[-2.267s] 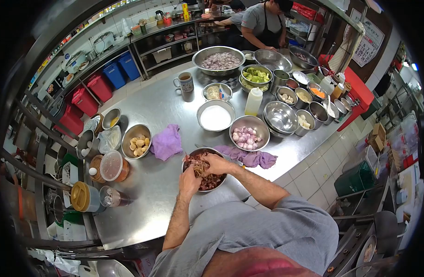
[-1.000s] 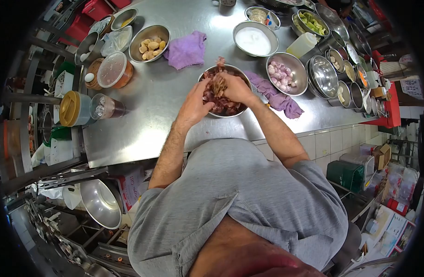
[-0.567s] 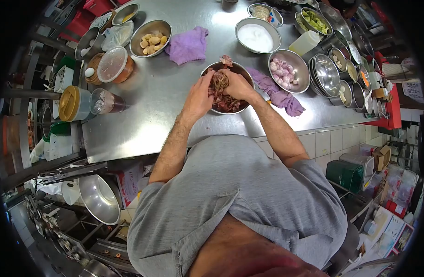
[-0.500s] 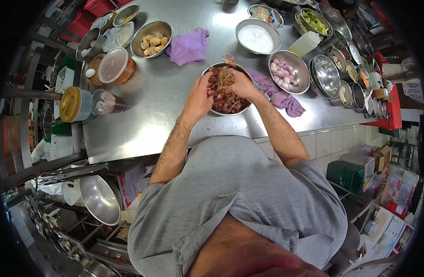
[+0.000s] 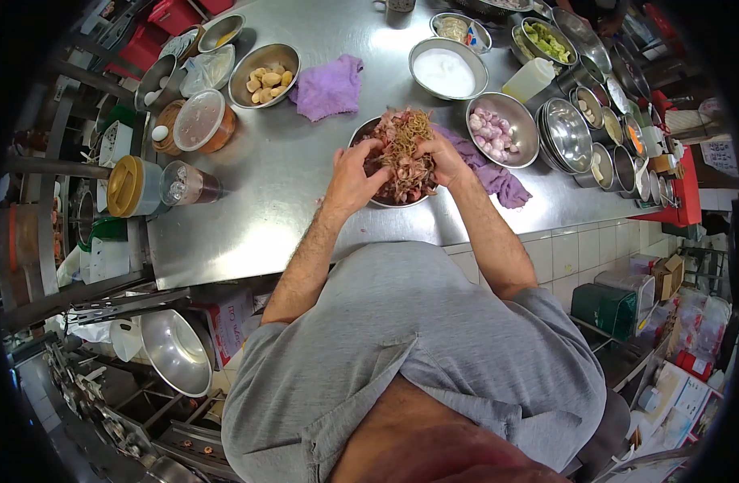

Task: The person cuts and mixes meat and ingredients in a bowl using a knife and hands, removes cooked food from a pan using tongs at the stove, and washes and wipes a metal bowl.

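Observation:
A steel bowl (image 5: 385, 204) in front of me holds a heap of dry reddish-brown shallot skins (image 5: 407, 181) with stringy brown root ends among them. My left hand (image 5: 355, 175) is at the heap's left side, its fingers and thumb curled round part of the skins. On the opposite side my right hand (image 5: 447, 161) grips the heap, fingertips partly hidden in the skins. Between the hands the clump rises above the bowl's rim. To the right stands a bowl of peeled shallots (image 5: 492, 133), purple and white.
Purple cloths (image 5: 327, 87) lie left and right of the skins bowl. Further back are a bowl of pale yellow pieces (image 5: 269, 84), a bowl with white contents (image 5: 443, 72) and a squeeze bottle (image 5: 529, 79). Stacked steel bowls (image 5: 569, 133) crowd the right; lidded tubs (image 5: 204, 121) stand left.
The clump of shallot skins has come up higher between my hands, with its roots showing more. My right hand has moved slightly right and down; my left hand has opened its curl a little.

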The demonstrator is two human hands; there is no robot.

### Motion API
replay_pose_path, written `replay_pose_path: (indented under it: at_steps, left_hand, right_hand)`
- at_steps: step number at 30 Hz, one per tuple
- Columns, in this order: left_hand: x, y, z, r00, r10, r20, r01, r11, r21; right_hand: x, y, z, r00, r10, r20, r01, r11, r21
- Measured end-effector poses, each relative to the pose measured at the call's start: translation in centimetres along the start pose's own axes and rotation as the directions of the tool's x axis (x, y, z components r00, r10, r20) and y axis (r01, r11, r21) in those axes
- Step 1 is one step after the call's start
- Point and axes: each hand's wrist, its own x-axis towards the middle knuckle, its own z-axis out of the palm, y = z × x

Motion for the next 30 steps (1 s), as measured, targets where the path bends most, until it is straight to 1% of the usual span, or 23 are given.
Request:
replay_pose_path:
  at_steps: [1, 2, 3, 5, 7, 8, 10, 11, 13, 14, 15, 16, 17, 18, 19, 20, 22, 23, 25, 26, 28, 29, 30]
  left_hand:
    - [0.2, 0.0, 0.4, 0.999, -0.010, -0.040, 0.007, 0.997, -0.071]
    - [0.2, 0.0, 0.6, 0.997, -0.026, -0.078, 0.015, 0.990, -0.142]
    - [0.0, 0.4, 0.5, 0.997, -0.028, -0.077, 0.017, 0.990, -0.142]
    - [0.0, 1.4, -0.1, 0.995, -0.057, -0.075, 0.053, 0.997, -0.058]
    - [0.2, 0.9, 0.0, 0.995, -0.061, -0.080, 0.057, 0.997, -0.046]
    - [0.1, 0.4, 0.1, 0.994, -0.069, -0.081, 0.066, 0.997, -0.034]
    - [0.0, -0.3, 0.4, 0.993, -0.075, -0.096, 0.068, 0.995, -0.075]
    - [0.2, -0.7, 0.5, 0.990, -0.079, -0.116, 0.066, 0.991, -0.116]
    - [0.2, -1.4, 0.7, 0.990, -0.098, -0.103, 0.085, 0.989, -0.117]
    - [0.2, -1.6, 0.7, 0.989, -0.113, -0.092, 0.101, 0.988, -0.119]
    - [0.2, -1.5, 0.6, 0.990, -0.111, -0.092, 0.100, 0.988, -0.118]
    - [0.2, -1.3, 0.4, 0.993, -0.091, -0.068, 0.089, 0.995, -0.035]
    - [0.2, -1.1, 0.2, 0.996, -0.073, -0.044, 0.075, 0.996, 0.048]
    - [0.3, -1.0, 0.1, 0.996, -0.072, -0.043, 0.074, 0.996, 0.050]
    - [0.2, -0.9, 0.1, 0.997, -0.045, -0.063, 0.053, 0.991, 0.123]
    - [0.1, -0.8, 0.1, 0.996, -0.016, -0.082, 0.031, 0.981, 0.194]
    - [0.2, -0.6, 0.2, 0.995, -0.031, -0.095, 0.049, 0.979, 0.198]
    - [0.3, -0.6, 0.2, 0.993, -0.045, -0.111, 0.067, 0.977, 0.203]
    - [0.3, -0.7, 0.3, 0.994, -0.039, -0.103, 0.059, 0.980, 0.191]
    - [0.3, -0.8, 0.4, 0.995, -0.034, -0.095, 0.051, 0.983, 0.178]
    - [0.5, -1.2, 0.8, 0.995, -0.011, -0.099, 0.026, 0.987, 0.161]
    - [0.5, -1.2, 0.9, 0.995, 0.012, -0.101, 0.002, 0.990, 0.143]
    - [0.6, -1.0, 0.9, 0.995, 0.013, -0.100, 0.001, 0.990, 0.143]
  right_hand:
    - [0.1, 0.1, -0.1, 1.000, -0.009, 0.014, 0.009, 0.999, 0.051]
    - [0.2, 0.2, -0.1, 1.000, -0.010, 0.015, 0.009, 0.999, 0.051]
    - [0.2, 0.3, 0.0, 0.999, -0.020, 0.047, 0.016, 0.996, 0.089]
    - [0.2, 0.5, 0.4, 0.996, -0.033, 0.080, 0.023, 0.992, 0.125]
    - [-0.1, 0.1, 1.5, 0.995, -0.085, -0.058, 0.089, 0.994, 0.067]
    - [-0.1, -0.1, 1.6, 0.995, -0.085, -0.058, 0.089, 0.994, 0.068]
    - [-0.4, -0.4, 1.5, 0.989, 0.041, -0.144, -0.063, 0.986, -0.151]
    - [-0.4, -0.3, 1.3, 0.989, 0.040, -0.142, -0.062, 0.986, -0.152]
    - [-0.7, 0.4, 1.0, 0.980, -0.091, -0.179, 0.012, 0.917, -0.399]
    - [-0.8, 0.5, 1.0, 0.980, -0.091, -0.179, 0.013, 0.917, -0.399]
    - [-0.9, 0.4, 1.1, 0.964, -0.204, -0.170, 0.059, 0.790, -0.610]
    - [-1.1, 0.4, 1.3, 0.941, -0.309, -0.136, 0.089, 0.615, -0.784]
    - [-1.2, 0.3, 1.4, 0.941, -0.311, -0.136, 0.090, 0.615, -0.783]
    - [-1.4, 0.2, 1.7, 0.926, -0.364, -0.096, 0.094, 0.470, -0.877]
    - [-1.7, 0.0, 2.1, 0.912, -0.407, -0.050, 0.088, 0.313, -0.946]
    - [-2.2, -0.2, 2.6, 0.912, -0.407, -0.053, 0.086, 0.315, -0.945]
    - [-2.8, -0.8, 3.8, 0.905, -0.426, -0.001, 0.110, 0.238, -0.965]
    - [-2.8, -0.5, 3.3, 0.904, -0.428, -0.001, 0.111, 0.236, -0.965]
    - [-2.6, 0.4, 2.7, 0.895, -0.444, 0.050, 0.075, 0.039, -0.996]
    - [-2.6, 0.7, 2.5, 0.895, -0.443, 0.050, 0.075, 0.040, -0.996]
    - [-2.8, 0.3, 3.6, 0.769, -0.624, 0.138, 0.141, -0.045, -0.989]
    - [-2.9, 0.0, 4.1, 0.770, -0.624, 0.137, 0.141, -0.044, -0.989]
    - [-2.9, -0.4, 4.6, 0.768, -0.609, 0.197, 0.198, -0.066, -0.978]
